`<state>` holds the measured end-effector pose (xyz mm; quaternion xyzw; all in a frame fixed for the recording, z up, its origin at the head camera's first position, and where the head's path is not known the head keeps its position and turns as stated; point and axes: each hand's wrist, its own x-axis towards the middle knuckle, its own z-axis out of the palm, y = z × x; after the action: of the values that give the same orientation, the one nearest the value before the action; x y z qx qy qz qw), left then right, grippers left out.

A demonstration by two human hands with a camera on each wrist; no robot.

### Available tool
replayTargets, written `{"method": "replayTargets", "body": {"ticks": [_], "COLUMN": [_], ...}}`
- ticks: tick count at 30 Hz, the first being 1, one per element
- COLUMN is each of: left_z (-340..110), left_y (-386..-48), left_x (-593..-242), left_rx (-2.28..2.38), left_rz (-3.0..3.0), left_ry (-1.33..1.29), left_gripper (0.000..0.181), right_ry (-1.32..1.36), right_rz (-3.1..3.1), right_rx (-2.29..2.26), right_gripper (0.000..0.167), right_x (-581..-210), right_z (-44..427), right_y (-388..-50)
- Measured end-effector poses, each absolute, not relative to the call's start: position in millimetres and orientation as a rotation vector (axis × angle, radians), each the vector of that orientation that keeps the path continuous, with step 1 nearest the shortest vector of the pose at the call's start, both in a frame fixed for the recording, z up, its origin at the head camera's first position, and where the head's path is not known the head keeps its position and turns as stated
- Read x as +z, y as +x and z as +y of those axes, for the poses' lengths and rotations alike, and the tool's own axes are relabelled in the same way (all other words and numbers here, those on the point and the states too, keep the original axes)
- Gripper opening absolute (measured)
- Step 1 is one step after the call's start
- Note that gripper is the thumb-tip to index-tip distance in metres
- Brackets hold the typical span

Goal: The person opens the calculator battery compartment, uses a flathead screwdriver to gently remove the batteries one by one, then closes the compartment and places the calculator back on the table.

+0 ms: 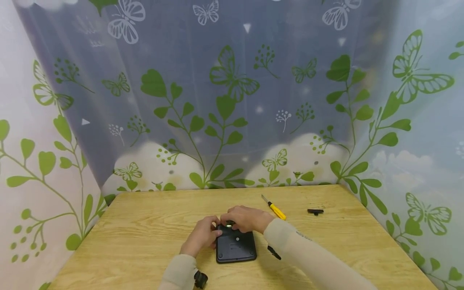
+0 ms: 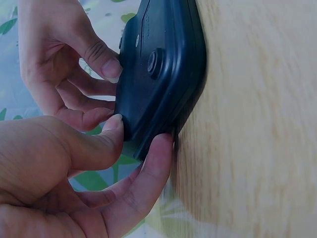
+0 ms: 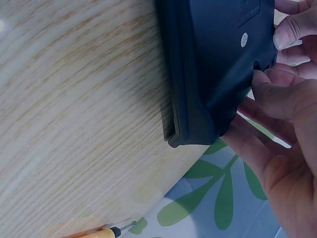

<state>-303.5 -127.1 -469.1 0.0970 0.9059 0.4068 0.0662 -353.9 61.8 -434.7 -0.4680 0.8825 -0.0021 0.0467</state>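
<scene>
A black device that looks like a desk calculator (image 1: 235,247) lies back side up on the table, with round feet and a small white sticker. My left hand (image 1: 203,235) grips its far left corner, thumb on the back and a finger against the underside, as the left wrist view shows (image 2: 124,163). The right hand (image 1: 246,218) holds its far edge. In the right wrist view, that hand's thumb (image 3: 277,96) presses beside a dark opening, fingers beyond the edge. A small shiny yellow-green thing (image 1: 229,226) shows beneath the right fingers; its kind is unclear.
A screwdriver (image 1: 277,210) with a yellow handle lies beyond the right forearm. Farther right on the wooden table (image 1: 152,217) is a small black piece (image 1: 315,211). Printed curtains (image 1: 232,121) hang behind the table and at both sides.
</scene>
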Motion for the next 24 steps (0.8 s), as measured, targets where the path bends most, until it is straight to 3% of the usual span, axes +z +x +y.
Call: {"method": "replayTargets", "body": {"ticks": [24], "left_z": [-126.3], "left_y": [-301.8], "left_x": [-466.8], "left_rx": [1.209], "left_rz": [2.748], "left_ry": [0.295], "left_gripper": [0.017], "right_ry": [-1.416], "right_rz": [2.703], "right_rx": [-0.034], "right_gripper": [0.022], "right_x": [-433.2], "right_z": [62.7], "right_y": [-352.1]}}
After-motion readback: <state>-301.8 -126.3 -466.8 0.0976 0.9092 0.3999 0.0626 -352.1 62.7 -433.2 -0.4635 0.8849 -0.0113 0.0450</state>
